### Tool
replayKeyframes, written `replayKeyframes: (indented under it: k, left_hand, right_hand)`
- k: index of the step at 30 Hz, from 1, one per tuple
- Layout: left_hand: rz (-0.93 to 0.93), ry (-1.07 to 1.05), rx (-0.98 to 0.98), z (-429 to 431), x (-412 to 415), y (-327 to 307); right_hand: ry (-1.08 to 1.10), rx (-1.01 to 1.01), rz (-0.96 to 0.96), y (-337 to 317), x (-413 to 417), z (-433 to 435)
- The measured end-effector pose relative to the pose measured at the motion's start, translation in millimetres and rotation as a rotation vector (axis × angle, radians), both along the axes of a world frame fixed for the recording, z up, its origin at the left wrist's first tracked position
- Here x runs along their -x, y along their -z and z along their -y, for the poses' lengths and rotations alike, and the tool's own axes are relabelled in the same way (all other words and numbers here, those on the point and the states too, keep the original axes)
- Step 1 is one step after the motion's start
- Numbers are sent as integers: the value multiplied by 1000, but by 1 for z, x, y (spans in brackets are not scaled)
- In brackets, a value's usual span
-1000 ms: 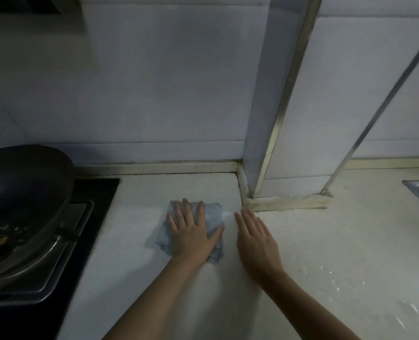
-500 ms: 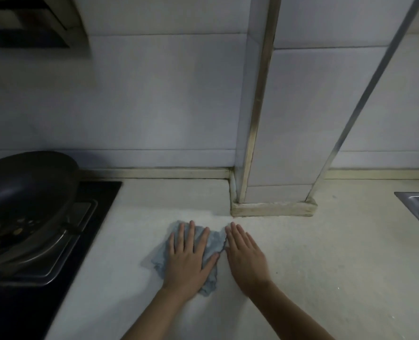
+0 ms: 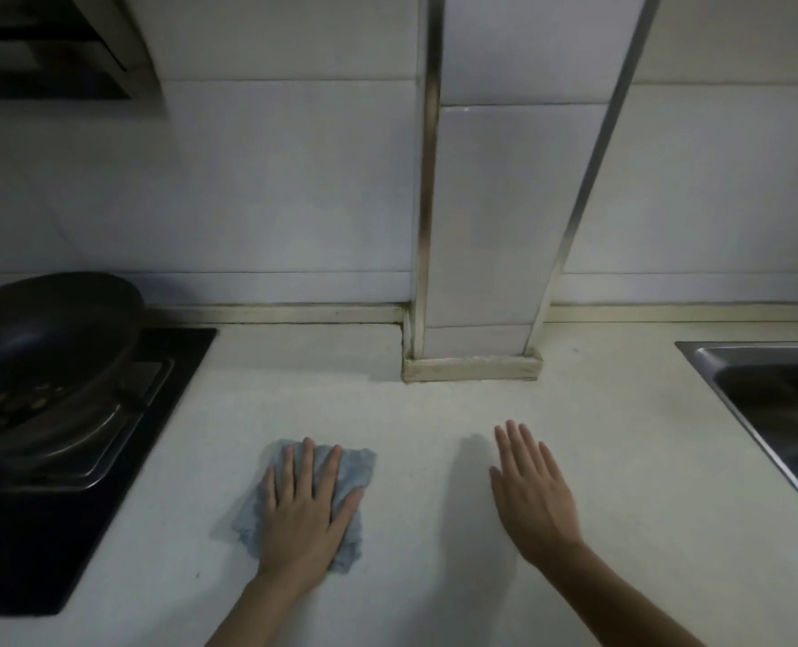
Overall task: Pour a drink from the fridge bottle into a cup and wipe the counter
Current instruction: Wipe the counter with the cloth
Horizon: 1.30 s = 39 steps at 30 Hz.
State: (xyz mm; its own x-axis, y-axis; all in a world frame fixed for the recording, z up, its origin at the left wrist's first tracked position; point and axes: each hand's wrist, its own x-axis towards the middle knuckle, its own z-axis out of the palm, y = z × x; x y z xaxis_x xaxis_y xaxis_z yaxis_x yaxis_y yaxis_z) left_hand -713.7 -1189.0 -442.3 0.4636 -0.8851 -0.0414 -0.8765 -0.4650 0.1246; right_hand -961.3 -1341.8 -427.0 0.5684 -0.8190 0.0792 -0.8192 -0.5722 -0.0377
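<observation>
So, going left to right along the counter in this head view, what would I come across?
A dark pan on the stove → blue cloth pressed flat under the left hand → right hand, fingers straight, holding nothing → steel sink at the right edge.

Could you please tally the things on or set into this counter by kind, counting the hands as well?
cloth: 1
hands: 2, left hand and right hand
pan: 1
hob: 1
sink: 1
Total: 6
</observation>
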Motion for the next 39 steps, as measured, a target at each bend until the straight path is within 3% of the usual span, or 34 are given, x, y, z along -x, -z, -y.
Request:
replayKeyframes:
  k: [5, 13, 21, 23, 26, 30, 35, 39]
  left_hand:
    - [27, -77, -12, 0, 11, 2]
    - [16, -44, -12, 29, 76, -1]
    - [6, -64, -40, 128, 122, 0]
    - [-3, -2, -24, 147, 152, 4]
    - [37, 214, -7, 137, 189, 18]
    - [55, 331, 3, 103, 173, 23]
    - [123, 48, -19, 95, 114, 18]
    - [66, -147, -38, 128, 109, 15]
  right_hand:
    - [52, -21, -39, 2, 47, 9]
    - [44, -97, 97, 19, 68, 7]
    - [-49, -39, 92, 25, 88, 24]
    - [-2, 5, 57, 25, 95, 31]
    - [7, -86, 26, 29, 104, 36]
    - [-26, -105, 1, 24, 101, 39]
    - [-30, -113, 49, 16, 105, 33]
    - [-32, -67, 74, 14, 116, 34]
